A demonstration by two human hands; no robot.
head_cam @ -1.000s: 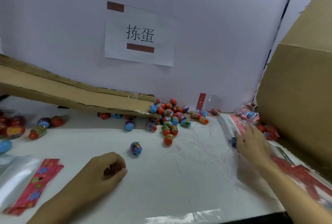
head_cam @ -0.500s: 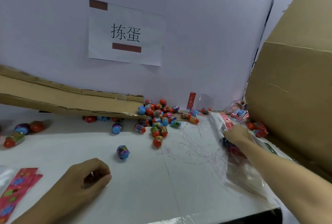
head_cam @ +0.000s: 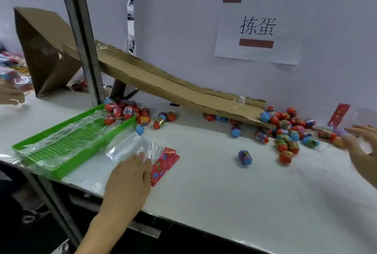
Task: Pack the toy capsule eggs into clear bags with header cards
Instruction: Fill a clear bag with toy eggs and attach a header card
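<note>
Clear bags [head_cam: 130, 145] with red header cards [head_cam: 163, 165] lie flat on the white table beside a green tray. My left hand [head_cam: 128, 174] rests on the bags, fingers straight. A pile of toy capsule eggs [head_cam: 287, 129] in red, blue and purple sits at the foot of a cardboard chute. One purple-and-blue egg [head_cam: 244, 156] lies alone in front of the pile. My right hand [head_cam: 361, 147] hovers blurred at the right edge near the pile, fingers spread, holding nothing I can see.
The green mesh tray [head_cam: 67, 145], lined with clear film, overhangs the table's front left edge. More eggs [head_cam: 126, 112] heap behind it. The cardboard chute [head_cam: 163, 84] slopes down to the right. A metal post [head_cam: 81, 35] stands at the left. Another person's hand [head_cam: 10, 94] shows at far left.
The view has swung left, bringing the tray and post into sight. My left hand has uncurled and moved onto the bags. My right hand has let go of the bag at the right.
</note>
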